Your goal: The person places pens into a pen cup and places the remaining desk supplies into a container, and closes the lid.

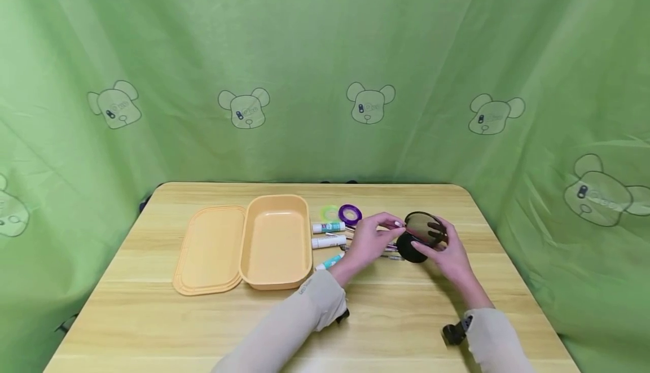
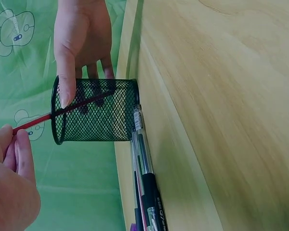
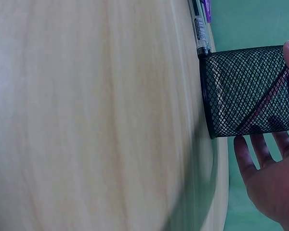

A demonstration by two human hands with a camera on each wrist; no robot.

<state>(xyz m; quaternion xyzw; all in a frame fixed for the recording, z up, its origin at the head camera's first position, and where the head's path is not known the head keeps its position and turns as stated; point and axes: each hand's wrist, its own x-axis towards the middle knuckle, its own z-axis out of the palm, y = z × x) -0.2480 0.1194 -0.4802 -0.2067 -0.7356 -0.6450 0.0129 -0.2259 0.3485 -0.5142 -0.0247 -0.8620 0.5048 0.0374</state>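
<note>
My left hand (image 1: 373, 240) pinches a thin red pencil (image 2: 33, 122) between thumb and fingers. The pencil slants through the mouth of a black mesh pen holder (image 2: 98, 127), its far part visible through the mesh. With thumb at the rim and fingers along the far side, my right hand (image 1: 449, 251) holds the pen holder. In the right wrist view, the right fingers (image 3: 262, 151) show against the mesh. Several pens (image 2: 144, 168) lie on the table beside the holder's base, partly hidden by my left hand in the head view.
An open orange box (image 1: 276, 243) stands left of my hands, its lid (image 1: 210, 249) spread flat beside it. Between box and hands lie glue sticks (image 1: 329, 241), a teal-and-white tube (image 1: 330, 261), a purple tape roll (image 1: 350, 214) and a light green ring (image 1: 329, 213).
</note>
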